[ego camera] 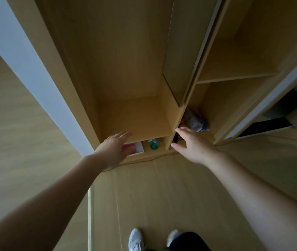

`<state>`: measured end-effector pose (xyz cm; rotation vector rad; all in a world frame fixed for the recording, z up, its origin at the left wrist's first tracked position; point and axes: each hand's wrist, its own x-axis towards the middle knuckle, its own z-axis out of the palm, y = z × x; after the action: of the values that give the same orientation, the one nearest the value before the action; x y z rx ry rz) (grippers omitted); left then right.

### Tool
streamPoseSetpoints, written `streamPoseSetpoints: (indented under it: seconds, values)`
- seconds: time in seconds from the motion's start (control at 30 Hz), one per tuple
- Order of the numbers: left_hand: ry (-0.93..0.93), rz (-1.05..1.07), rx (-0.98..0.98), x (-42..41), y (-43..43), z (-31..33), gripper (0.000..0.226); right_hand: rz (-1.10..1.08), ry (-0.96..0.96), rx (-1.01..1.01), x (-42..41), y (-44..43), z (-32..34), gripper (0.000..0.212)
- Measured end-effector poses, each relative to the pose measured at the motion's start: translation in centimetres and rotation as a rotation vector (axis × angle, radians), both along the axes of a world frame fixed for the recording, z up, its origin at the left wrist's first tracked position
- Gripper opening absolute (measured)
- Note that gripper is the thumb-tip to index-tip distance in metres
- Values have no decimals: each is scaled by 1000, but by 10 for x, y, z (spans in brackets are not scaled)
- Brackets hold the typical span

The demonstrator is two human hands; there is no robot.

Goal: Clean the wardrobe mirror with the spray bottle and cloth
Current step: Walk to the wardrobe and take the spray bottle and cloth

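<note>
Wooden shelf (pixel 140 116) overhangs spray bottle (pixel 154 144) and pink box (pixel 132 149); left hand (pixel 114 151) and right hand (pixel 191 144) outstretched, empty.

A pale wooden wardrobe (pixel 136 116) (open shelves) stands by a white wall (pixel 26 57) on seemingly wooden floor (pixel 162 196).

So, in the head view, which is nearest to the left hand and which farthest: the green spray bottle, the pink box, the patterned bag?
1. Pink box, partly hidden by the left hand.
2. Green spray bottle, just right of the box.
3. Patterned bag, far right, higher in the picture.
</note>
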<state>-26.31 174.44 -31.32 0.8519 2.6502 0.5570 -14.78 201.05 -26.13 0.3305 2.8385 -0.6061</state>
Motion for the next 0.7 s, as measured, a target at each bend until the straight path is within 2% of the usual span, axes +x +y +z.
streamPoseSetpoints:
  seconds: [0.47,0.7]
  values:
    - [71,223,-76,-72,82,17,63,258,2,-37,-149,82,-16,70]
    - [61,304,-132,-102,101,9,62,375,-65,-72,-216,100,-39,70]
